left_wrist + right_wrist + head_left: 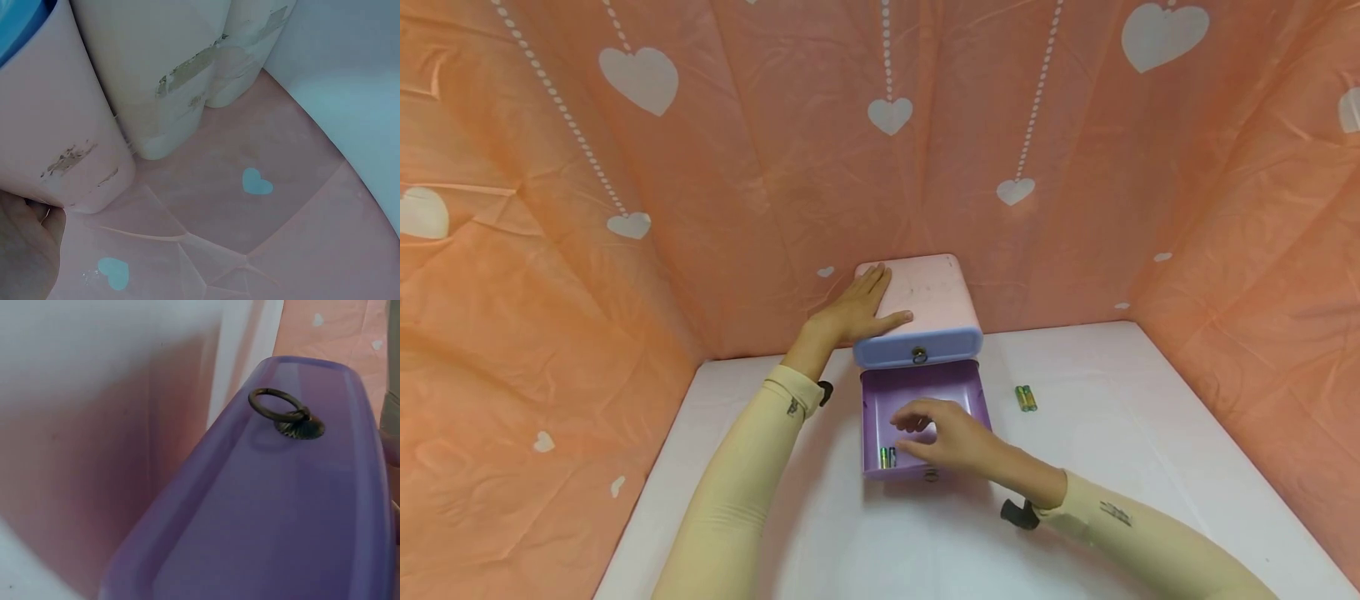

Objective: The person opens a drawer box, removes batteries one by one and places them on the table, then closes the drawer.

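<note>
My left hand (pixel 859 310) rests flat on the pink top of a small drawer cabinet (pixel 928 287), thumb spread toward its front edge. Below the cabinet's blue drawer front (pixel 951 346), a purple drawer (pixel 917 383) is pulled out. Over that drawer hovers my right hand (pixel 951 437), its fingers loosely curved and apart from the thumb, with nothing visible between them. Two small batteries (pixel 883 458) stand or lie side by side in the drawer's front left corner, close to the right thumb. The right wrist view shows the drawer's purple front (pixel 269 519) with a bronze ring pull (pixel 275 415).
Two green-and-gold batteries (pixel 1026 398) lie together on the white table (pixel 1075 467), right of the drawer. Behind the cabinet hangs an orange cloth (pixel 775 208) with white hearts; it also rises along both sides.
</note>
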The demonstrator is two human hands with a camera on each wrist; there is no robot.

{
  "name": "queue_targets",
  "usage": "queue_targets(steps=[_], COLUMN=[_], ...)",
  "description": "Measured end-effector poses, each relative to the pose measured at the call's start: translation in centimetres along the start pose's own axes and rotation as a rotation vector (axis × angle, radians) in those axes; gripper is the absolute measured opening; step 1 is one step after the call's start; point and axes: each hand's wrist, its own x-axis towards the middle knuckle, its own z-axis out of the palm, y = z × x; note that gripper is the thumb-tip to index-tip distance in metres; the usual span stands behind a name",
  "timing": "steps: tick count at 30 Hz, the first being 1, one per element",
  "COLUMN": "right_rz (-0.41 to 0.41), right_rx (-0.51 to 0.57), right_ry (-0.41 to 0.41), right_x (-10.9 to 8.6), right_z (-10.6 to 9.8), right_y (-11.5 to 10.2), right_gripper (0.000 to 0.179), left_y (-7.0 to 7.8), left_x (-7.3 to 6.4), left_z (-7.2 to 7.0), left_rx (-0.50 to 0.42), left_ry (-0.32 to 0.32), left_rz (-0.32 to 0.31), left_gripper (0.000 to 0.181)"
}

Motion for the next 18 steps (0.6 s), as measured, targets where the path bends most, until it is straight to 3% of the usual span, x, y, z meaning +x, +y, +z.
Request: queue_targets(steps=[18], right_rz=[0.075], right_rx=[-0.192], right_ry=[-0.157], right_x=[2.0], right_z=[0.7], right_y=[0.9], right_gripper=[0.039], left_y=[0.2], left_x=[-0.1], left_z=[0.0], left_rx=[0.007], left_ry=[0.000], left_rz=[-0.007], left_gripper=[0.103])
